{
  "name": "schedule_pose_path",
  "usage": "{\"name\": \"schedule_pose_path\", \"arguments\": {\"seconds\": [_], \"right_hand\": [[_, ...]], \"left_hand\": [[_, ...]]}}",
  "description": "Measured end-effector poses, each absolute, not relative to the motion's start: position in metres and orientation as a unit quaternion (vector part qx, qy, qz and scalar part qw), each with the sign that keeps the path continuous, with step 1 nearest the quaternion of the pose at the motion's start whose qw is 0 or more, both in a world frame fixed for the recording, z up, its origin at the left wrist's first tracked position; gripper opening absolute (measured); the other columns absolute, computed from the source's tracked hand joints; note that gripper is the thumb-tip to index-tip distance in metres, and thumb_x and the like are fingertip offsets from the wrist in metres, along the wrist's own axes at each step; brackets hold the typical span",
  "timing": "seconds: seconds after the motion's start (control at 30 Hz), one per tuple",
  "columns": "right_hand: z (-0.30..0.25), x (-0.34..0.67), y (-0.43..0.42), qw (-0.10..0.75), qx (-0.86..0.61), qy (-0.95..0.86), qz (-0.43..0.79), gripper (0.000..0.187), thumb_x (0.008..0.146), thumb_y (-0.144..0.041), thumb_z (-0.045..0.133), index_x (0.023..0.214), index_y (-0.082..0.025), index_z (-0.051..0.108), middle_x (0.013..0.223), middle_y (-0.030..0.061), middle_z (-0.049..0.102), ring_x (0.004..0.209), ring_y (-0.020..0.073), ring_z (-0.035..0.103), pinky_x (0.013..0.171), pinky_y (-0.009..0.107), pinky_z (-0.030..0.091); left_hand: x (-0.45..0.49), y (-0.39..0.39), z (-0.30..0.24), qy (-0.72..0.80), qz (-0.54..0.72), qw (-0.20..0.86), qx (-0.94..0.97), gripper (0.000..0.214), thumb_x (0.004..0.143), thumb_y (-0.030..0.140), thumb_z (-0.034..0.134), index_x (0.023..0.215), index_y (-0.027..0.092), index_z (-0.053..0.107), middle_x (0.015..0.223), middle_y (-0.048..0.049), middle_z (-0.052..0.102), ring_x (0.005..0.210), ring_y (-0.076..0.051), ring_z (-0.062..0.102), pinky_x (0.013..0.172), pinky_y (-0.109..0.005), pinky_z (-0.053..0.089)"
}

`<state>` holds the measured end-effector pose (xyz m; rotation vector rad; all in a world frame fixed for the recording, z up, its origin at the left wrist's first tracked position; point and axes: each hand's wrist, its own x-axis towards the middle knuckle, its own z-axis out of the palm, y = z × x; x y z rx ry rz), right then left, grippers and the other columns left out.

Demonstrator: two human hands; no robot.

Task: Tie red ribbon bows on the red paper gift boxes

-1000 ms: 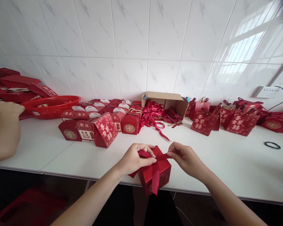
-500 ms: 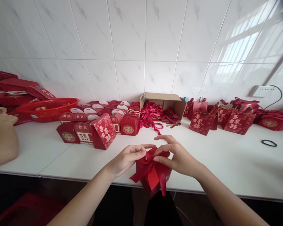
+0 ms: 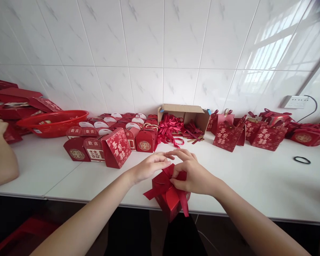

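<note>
A small red gift box stands tilted at the table's front edge below my hands. Tied across its top is a red satin ribbon, with one tail hanging down the front and another sticking out to the left. My right hand pinches the ribbon near the knot between thumb and forefinger. Just behind the box top, my left hand has its fingers stretched out, thumb apart from them, its fingertips close to those of my right hand. The knot is partly hidden by my fingers.
Red gift boxes fill the left centre, beside a cardboard box of ribbons. Ribboned boxes stand at right, near a black ring. A red basin and another person's arm are at left.
My left hand has let go of the ribbon and its fingers have straightened. My right thumb and forefinger have closed on the ribbon, and my fingertips have come together above the box.
</note>
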<state>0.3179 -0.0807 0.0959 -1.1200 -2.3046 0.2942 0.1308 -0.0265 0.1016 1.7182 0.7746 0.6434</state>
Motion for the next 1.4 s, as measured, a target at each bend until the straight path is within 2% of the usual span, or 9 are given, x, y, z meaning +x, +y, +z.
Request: {"name": "schedule_pose_path", "arguments": {"seconds": [0.1, 0.17, 0.37, 0.47, 0.6, 0.8, 0.97, 1.2, 1.4], "right_hand": [[0.093, 0.316, -0.080, 0.272, -0.430, -0.852, 0.124, 0.008, 0.069, -0.019, 0.067, 0.061, -0.020, 0.065, 0.138, 0.0044, 0.050, 0.131, 0.0320, 0.035, 0.102, 0.057, 0.029], [0.091, 0.316, -0.079, 0.274, -0.433, -0.847, 0.139, 0.007, 0.068, -0.018, 0.067, 0.061, -0.020, 0.065, 0.140, 0.0059, 0.049, 0.132, 0.0323, 0.034, 0.104, 0.057, 0.027], [0.083, 0.315, -0.077, 0.306, -0.429, -0.831, 0.179, 0.010, 0.065, -0.013, 0.066, 0.059, -0.019, 0.061, 0.142, 0.0064, 0.048, 0.138, 0.0304, 0.031, 0.108, 0.053, 0.024], [0.079, 0.316, -0.079, 0.298, -0.446, -0.822, 0.192, 0.010, 0.067, -0.015, 0.068, 0.059, -0.019, 0.063, 0.142, 0.0061, 0.047, 0.138, 0.0318, 0.031, 0.109, 0.055, 0.022], [0.089, 0.324, -0.083, 0.291, -0.485, -0.808, 0.165, 0.012, 0.080, -0.032, 0.065, 0.074, -0.025, 0.073, 0.141, 0.0061, 0.048, 0.136, 0.0333, 0.034, 0.106, 0.060, 0.022], [0.108, 0.333, -0.087, 0.277, -0.509, -0.806, 0.120, 0.014, 0.083, -0.038, 0.065, 0.082, -0.030, 0.076, 0.145, 0.0058, 0.044, 0.135, 0.0340, 0.034, 0.104, 0.061, 0.025], [0.103, 0.324, -0.090, 0.201, -0.501, -0.834, 0.118, 0.012, 0.080, -0.038, 0.068, 0.085, -0.033, 0.078, 0.148, 0.0067, 0.040, 0.140, 0.0357, 0.023, 0.104, 0.063, 0.021], [0.104, 0.319, -0.088, 0.214, -0.538, -0.808, 0.111, 0.008, 0.079, -0.028, 0.069, 0.077, -0.029, 0.077, 0.144, 0.0047, 0.046, 0.136, 0.0335, 0.033, 0.106, 0.061, 0.022], [0.114, 0.360, -0.075, 0.275, -0.584, -0.756, 0.107, 0.009, 0.077, -0.028, 0.069, 0.072, -0.026, 0.076, 0.139, 0.0054, 0.051, 0.127, 0.0337, 0.045, 0.104, 0.058, 0.030]], "left_hand": [[0.132, -0.024, 0.098, 0.327, 0.279, 0.537, 0.726, 0.024, 0.076, 0.039, 0.064, 0.064, 0.019, 0.068, 0.120, -0.0065, 0.057, 0.121, -0.030, 0.048, 0.107, -0.041, 0.033], [0.133, -0.022, 0.095, 0.321, 0.286, 0.541, 0.723, 0.024, 0.076, 0.037, 0.064, 0.062, 0.018, 0.066, 0.116, -0.0066, 0.056, 0.120, -0.029, 0.049, 0.106, -0.040, 0.034], [0.139, -0.014, 0.081, 0.302, 0.312, 0.567, 0.700, 0.014, 0.078, 0.030, 0.060, 0.079, 0.019, 0.070, 0.122, -0.0042, 0.057, 0.123, -0.026, 0.046, 0.107, -0.037, 0.031], [0.141, -0.013, 0.071, 0.292, 0.308, 0.594, 0.683, 0.020, 0.080, 0.028, 0.059, 0.093, 0.019, 0.070, 0.118, -0.0050, 0.062, 0.121, -0.026, 0.050, 0.105, -0.037, 0.034], [0.138, -0.017, 0.064, 0.280, 0.288, 0.631, 0.664, 0.031, 0.086, 0.039, 0.055, 0.102, 0.017, 0.070, 0.110, -0.0092, 0.069, 0.114, -0.029, 0.057, 0.099, -0.041, 0.040], [0.119, -0.017, 0.046, 0.319, 0.372, 0.614, 0.619, 0.044, 0.090, 0.055, 0.042, 0.114, 0.024, 0.062, 0.125, -0.0074, 0.064, 0.126, -0.025, 0.050, 0.101, -0.040, 0.038], [0.094, -0.006, 0.009, 0.427, 0.459, 0.525, 0.575, 0.043, 0.082, 0.058, 0.053, 0.095, 0.018, 0.062, 0.110, -0.0112, 0.066, 0.118, -0.028, 0.053, 0.100, -0.042, 0.038], [0.088, -0.009, 0.000, 0.452, 0.478, 0.493, 0.569, 0.040, 0.079, 0.058, 0.056, 0.086, 0.018, 0.059, 0.092, -0.0080, 0.067, 0.102, -0.025, 0.061, 0.091, -0.036, 0.045], [0.090, -0.013, 0.003, 0.465, 0.481, 0.479, 0.568, 0.043, 0.077, 0.056, 0.057, 0.099, 0.019, 0.052, 0.090, -0.0078, 0.068, 0.100, -0.025, 0.063, 0.090, -0.038, 0.046]]}}
